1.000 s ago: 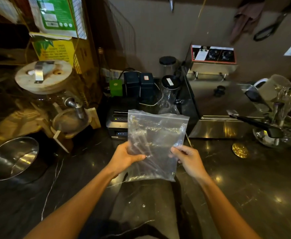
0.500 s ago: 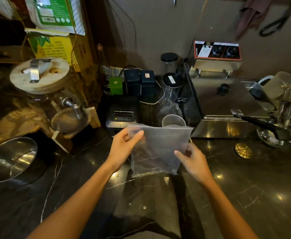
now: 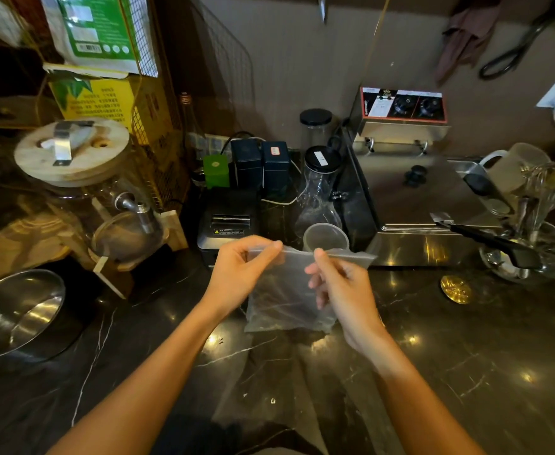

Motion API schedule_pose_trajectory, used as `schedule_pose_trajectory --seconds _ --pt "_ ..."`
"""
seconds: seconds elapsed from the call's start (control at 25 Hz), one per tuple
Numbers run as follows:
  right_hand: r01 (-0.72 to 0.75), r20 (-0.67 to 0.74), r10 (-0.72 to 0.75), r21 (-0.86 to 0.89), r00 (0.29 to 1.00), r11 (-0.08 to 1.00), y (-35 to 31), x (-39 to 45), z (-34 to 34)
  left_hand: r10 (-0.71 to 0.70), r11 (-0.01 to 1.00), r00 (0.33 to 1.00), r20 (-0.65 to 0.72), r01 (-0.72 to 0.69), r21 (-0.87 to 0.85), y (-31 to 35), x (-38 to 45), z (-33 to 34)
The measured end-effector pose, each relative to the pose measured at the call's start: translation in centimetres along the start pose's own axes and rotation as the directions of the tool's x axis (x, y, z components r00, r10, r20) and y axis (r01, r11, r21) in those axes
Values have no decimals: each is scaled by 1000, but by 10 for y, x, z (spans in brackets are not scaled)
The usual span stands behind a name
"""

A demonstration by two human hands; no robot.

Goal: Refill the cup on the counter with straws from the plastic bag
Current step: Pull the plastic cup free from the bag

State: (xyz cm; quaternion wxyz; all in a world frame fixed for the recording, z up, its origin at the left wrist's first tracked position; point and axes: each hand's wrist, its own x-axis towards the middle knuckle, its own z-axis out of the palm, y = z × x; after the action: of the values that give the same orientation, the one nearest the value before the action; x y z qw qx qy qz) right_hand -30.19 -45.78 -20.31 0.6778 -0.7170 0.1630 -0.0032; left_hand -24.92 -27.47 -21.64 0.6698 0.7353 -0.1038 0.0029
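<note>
a thin, crinkled clear plastic bag [image 3: 286, 300] is held upright over the glossy dark marbled worktop [image 3: 466, 356], dark straws dimly seen inside. its top strip is pinched at one end by the left hand [image 3: 240, 274] and nearer the middle by the right hand [image 3: 341, 290], each grip narrow. a round translucent cup [image 3: 325, 238] stands just behind it.

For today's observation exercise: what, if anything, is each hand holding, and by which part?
Both hands hold the clear plastic zip bag by its top sealed edge: left hand pinches the left end, right hand pinches near the middle.
</note>
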Motion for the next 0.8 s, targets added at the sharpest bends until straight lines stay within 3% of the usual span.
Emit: schedule_pose_trajectory --seconds 0.2,0.44,0.64,0.8 --pt "-145 39 142 106 989 984 -12 7 6 13 997 992 129 -22 75 12 -12 -4" --pt "-91 86 92 -11 992 996 -15 3 3 -76 991 944 322 35 130 31 -12 2" --pt "-99 104 96 32 990 995 -6 -1 -2 -168 984 911 377 130 124 27 -10 14" --pt "-114 184 95 99 978 988 -3 -2 -11 -281 948 873 399 316 -24 22 -9 15"
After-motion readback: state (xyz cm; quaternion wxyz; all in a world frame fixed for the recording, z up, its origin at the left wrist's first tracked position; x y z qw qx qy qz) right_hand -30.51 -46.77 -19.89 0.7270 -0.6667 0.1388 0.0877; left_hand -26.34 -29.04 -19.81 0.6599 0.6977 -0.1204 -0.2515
